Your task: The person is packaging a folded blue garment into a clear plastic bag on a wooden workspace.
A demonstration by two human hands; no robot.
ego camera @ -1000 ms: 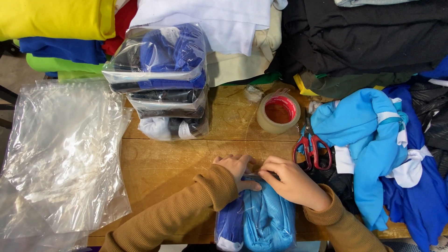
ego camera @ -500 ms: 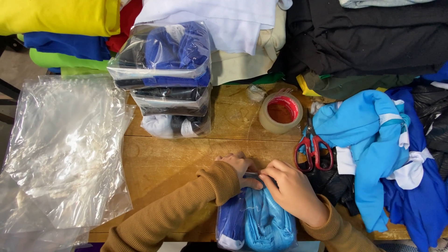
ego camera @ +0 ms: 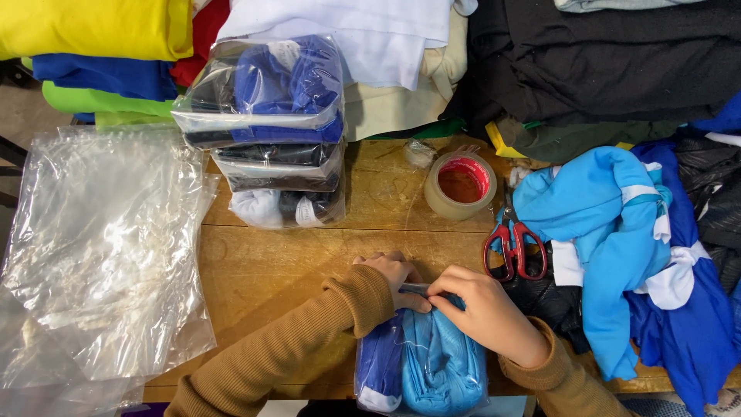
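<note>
Both my hands have closed in on the bagged blue garment [ego camera: 421, 363]: left hand [ego camera: 394, 274] and right hand [ego camera: 482, 313] pinch its top edge shut. Scissors [ego camera: 515, 249] just right of my fingers, tape roll [ego camera: 461, 185] beyond on the surface [ego camera: 270, 270].

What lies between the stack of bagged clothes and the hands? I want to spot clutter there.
Only bare wooden table separates the stack of bagged clothes from the left hand and right hand, as the head view shows.

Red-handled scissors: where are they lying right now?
In the head view the red-handled scissors lie on the wooden table, right of centre, just below the tape roll and against the light blue garment, beyond the right hand.
</note>
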